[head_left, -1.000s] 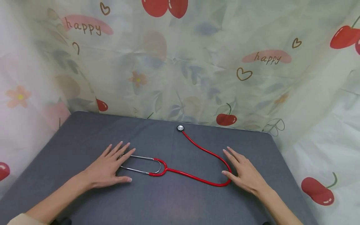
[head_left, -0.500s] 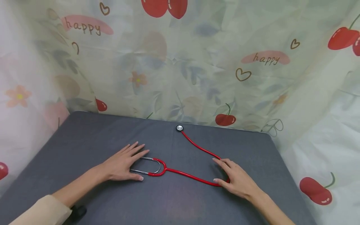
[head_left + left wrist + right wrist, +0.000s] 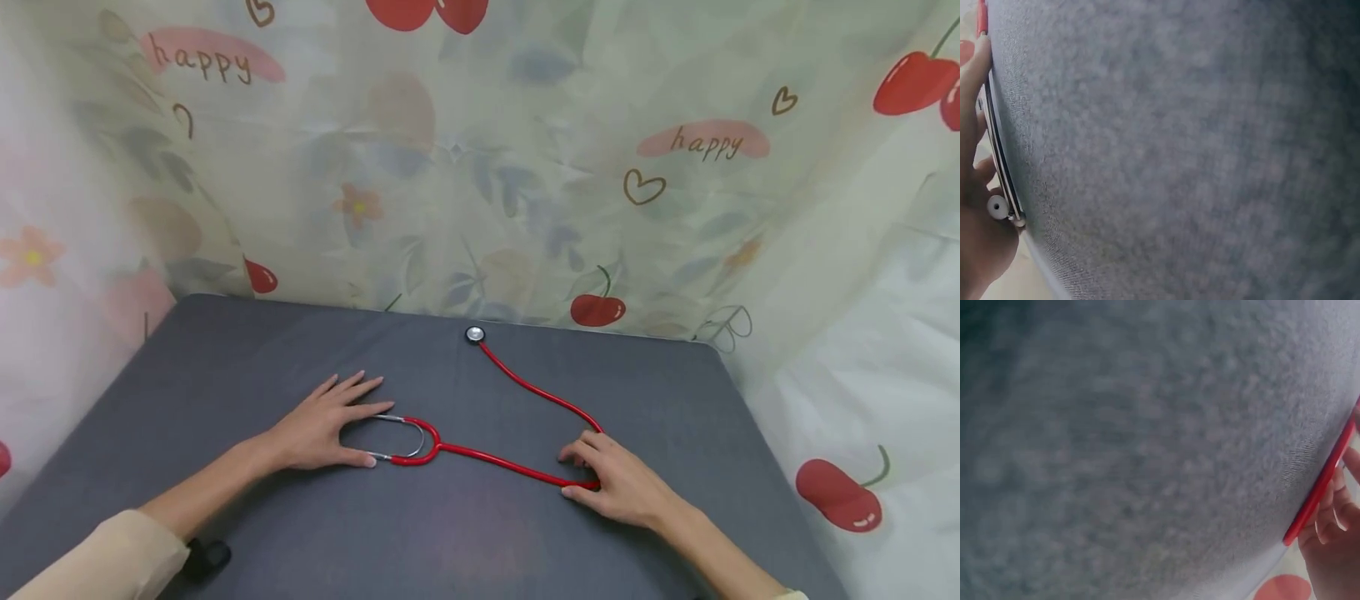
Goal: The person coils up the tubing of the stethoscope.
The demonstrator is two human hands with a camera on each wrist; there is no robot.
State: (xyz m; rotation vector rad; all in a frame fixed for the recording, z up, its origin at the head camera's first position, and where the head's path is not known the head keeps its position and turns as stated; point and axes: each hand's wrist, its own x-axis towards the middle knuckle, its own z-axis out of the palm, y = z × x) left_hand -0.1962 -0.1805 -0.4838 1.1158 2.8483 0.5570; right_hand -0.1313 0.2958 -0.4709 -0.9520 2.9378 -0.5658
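Note:
A stethoscope lies on the grey table, its red tubing (image 3: 498,461) running right from the metal ear tubes (image 3: 397,423) and bending back to the round chest piece (image 3: 475,334). Over the ear tubes my left hand (image 3: 318,425) is spread, thumb and index finger at their two sides; it hides the tubes' left ends. A pale ear tip (image 3: 997,207) shows beneath that hand in the left wrist view. My right hand (image 3: 618,475) has its fingers curled about the tubing's bend, with the thumb at the near strand. The bend itself is hidden in the head view.
The grey cloth-covered table (image 3: 465,533) ends at a back edge close behind the chest piece. A printed curtain (image 3: 450,233) with cherries and flowers hangs behind it and along both sides.
My left hand has moved right along the ear tubes. My right hand has come left onto the tubing's bend, and its fingers have curled. The head view has shifted slightly.

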